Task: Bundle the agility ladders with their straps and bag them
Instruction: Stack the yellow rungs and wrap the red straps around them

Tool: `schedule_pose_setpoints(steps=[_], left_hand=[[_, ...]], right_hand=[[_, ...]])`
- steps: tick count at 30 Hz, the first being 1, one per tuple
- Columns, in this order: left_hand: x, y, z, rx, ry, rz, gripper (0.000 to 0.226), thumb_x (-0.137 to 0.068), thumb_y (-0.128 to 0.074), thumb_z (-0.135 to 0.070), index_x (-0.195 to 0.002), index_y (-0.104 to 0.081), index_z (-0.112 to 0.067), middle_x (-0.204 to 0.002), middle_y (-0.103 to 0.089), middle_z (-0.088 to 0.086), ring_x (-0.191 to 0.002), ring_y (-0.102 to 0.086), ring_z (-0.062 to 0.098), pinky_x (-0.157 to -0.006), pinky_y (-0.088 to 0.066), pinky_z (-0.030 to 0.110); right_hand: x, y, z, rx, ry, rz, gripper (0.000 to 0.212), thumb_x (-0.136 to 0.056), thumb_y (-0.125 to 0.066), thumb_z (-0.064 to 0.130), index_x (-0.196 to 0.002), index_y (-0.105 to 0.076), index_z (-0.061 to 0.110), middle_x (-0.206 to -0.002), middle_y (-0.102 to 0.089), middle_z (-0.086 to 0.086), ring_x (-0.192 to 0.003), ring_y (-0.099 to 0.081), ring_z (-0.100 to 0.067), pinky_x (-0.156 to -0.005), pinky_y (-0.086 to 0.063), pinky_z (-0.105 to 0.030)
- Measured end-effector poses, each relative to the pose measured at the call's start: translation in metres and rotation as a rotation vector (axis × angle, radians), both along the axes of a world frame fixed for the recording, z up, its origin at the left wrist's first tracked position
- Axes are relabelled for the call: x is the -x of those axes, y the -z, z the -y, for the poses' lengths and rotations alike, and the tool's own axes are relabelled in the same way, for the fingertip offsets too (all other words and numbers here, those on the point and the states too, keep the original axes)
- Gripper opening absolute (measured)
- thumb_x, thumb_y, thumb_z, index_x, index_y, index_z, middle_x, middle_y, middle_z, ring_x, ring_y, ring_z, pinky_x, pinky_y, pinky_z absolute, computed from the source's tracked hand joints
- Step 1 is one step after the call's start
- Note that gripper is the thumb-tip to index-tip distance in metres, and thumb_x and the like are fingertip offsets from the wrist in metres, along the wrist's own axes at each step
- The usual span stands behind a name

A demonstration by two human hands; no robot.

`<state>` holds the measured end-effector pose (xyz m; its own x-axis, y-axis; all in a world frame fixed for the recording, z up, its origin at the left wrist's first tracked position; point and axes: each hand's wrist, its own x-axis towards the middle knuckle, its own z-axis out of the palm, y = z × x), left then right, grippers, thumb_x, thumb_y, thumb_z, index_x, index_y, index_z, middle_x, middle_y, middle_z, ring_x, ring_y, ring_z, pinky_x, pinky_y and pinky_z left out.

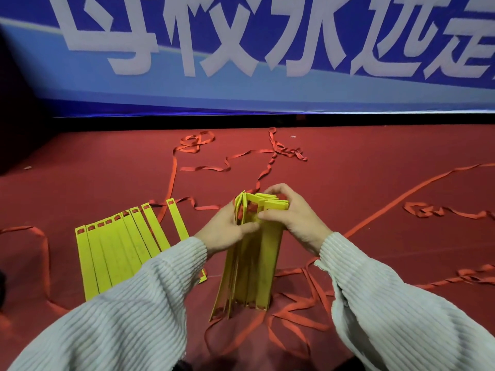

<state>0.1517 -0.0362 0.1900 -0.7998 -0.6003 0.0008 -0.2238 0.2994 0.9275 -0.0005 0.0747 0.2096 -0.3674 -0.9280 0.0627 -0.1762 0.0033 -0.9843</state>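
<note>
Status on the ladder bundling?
Left hand and right hand grip stacked yellow rungs upright. Second rung set flat on floor. Red straps loose, unwrapped.

loose red straps (267,167) across open floor (375,183)

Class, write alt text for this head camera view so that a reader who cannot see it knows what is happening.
Both hands, left hand and right hand, grip the top of a gathered stack of yellow rungs standing on a red floor. More yellow rungs lie flat to the left, red straps trail loose around them, and a blue banner stands behind.
</note>
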Motion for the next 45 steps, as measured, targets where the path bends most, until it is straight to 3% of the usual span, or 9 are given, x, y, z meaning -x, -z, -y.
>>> schedule_pose_setpoints(steps=[5,11,16,19,26,29,32,40,45], left_hand=[[-0.004,-0.004,0.003,-0.060,-0.206,-0.028,0.020,-0.099,-0.057,-0.002,-0.107,-0.073,-0.012,-0.111,-0.076,0.007,-0.109,-0.069,0.024,-0.101,-0.051,0.035],[0.002,-0.002,0.004,0.057,-0.238,-0.021,0.012,-0.091,-0.062,0.001,-0.101,-0.066,-0.005,-0.091,-0.068,0.006,-0.081,-0.056,0.018,-0.078,-0.048,0.032],[0.000,0.002,0.006,0.003,0.142,0.079,0.044,-0.080,-0.069,-0.002,-0.121,-0.056,-0.009,-0.095,-0.063,0.010,-0.081,-0.056,0.021,-0.077,-0.049,0.041],[0.006,0.003,-0.006,0.029,0.213,0.144,0.070,-0.078,-0.085,-0.019,-0.137,-0.046,-0.018,-0.123,-0.064,0.008,-0.108,-0.066,0.020,-0.097,-0.054,0.037],[0.004,0.004,0.000,0.071,-0.103,0.037,0.007,-0.089,-0.057,-0.017,-0.088,-0.061,-0.012,-0.076,-0.057,0.001,-0.071,-0.049,0.017,-0.072,-0.041,0.036],[0.006,0.004,0.005,0.208,-0.310,0.043,0.012,-0.094,-0.059,-0.013,-0.082,-0.060,-0.011,-0.073,-0.061,0.000,-0.067,-0.049,0.018,-0.066,-0.039,0.035],[0.004,-0.001,0.007,0.223,-0.326,0.048,0.022,-0.094,-0.057,-0.007,-0.077,-0.057,-0.021,-0.073,-0.060,-0.005,-0.065,-0.050,0.011,-0.060,-0.038,0.032],[-0.001,-0.008,0.001,0.089,-0.129,0.001,0.028,-0.095,-0.058,0.003,-0.090,-0.066,-0.024,-0.086,-0.070,-0.002,-0.082,-0.061,0.013,-0.078,-0.052,0.032],[-0.005,-0.017,0.001,-0.028,0.046,0.062,0.042,-0.091,-0.063,0.007,-0.127,-0.057,-0.014,-0.105,-0.072,0.004,-0.095,-0.070,0.013,-0.083,-0.060,0.032]], right_hand=[[0.007,-0.001,-0.004,-0.010,0.032,0.052,0.030,-0.069,-0.068,0.014,-0.098,-0.074,0.014,-0.089,-0.071,-0.001,-0.087,-0.061,-0.013,-0.085,-0.046,-0.034],[-0.002,-0.003,-0.002,-0.053,-0.068,-0.009,0.033,-0.069,-0.066,0.012,-0.101,-0.076,0.014,-0.088,-0.071,-0.001,-0.087,-0.062,-0.014,-0.086,-0.046,-0.033],[-0.003,-0.005,-0.001,-0.010,0.036,0.023,0.024,-0.069,-0.060,0.010,-0.088,-0.074,0.010,-0.080,-0.068,-0.002,-0.078,-0.059,-0.011,-0.077,-0.046,-0.030],[-0.003,-0.007,-0.001,-0.007,0.021,0.042,0.021,-0.078,-0.055,-0.003,-0.088,-0.072,0.004,-0.079,-0.070,-0.002,-0.076,-0.061,-0.011,-0.072,-0.049,-0.026],[0.003,-0.004,-0.003,0.008,0.135,0.014,0.017,-0.084,-0.057,-0.002,-0.084,-0.070,0.008,-0.077,-0.065,0.001,-0.075,-0.057,-0.009,-0.075,-0.045,-0.029],[0.005,-0.003,-0.006,-0.004,0.073,-0.026,0.007,-0.086,-0.068,0.012,-0.092,-0.069,0.014,-0.082,-0.066,0.005,-0.076,-0.059,-0.006,-0.075,-0.046,-0.025],[-0.003,-0.001,-0.003,-0.025,-0.022,-0.060,0.035,-0.080,-0.082,0.036,-0.111,-0.070,0.027,-0.107,-0.074,0.003,-0.096,-0.069,-0.011,-0.089,-0.055,-0.028],[-0.007,-0.003,0.002,0.042,0.041,-0.162,0.012,-0.094,-0.075,0.029,-0.103,-0.078,0.021,-0.103,-0.077,-0.003,-0.103,-0.071,-0.025,-0.099,-0.054,-0.049],[-0.002,-0.004,-0.002,0.045,0.063,-0.092,0.011,-0.097,-0.071,0.023,-0.104,-0.079,0.019,-0.104,-0.078,-0.001,-0.103,-0.072,-0.019,-0.098,-0.054,-0.039]])
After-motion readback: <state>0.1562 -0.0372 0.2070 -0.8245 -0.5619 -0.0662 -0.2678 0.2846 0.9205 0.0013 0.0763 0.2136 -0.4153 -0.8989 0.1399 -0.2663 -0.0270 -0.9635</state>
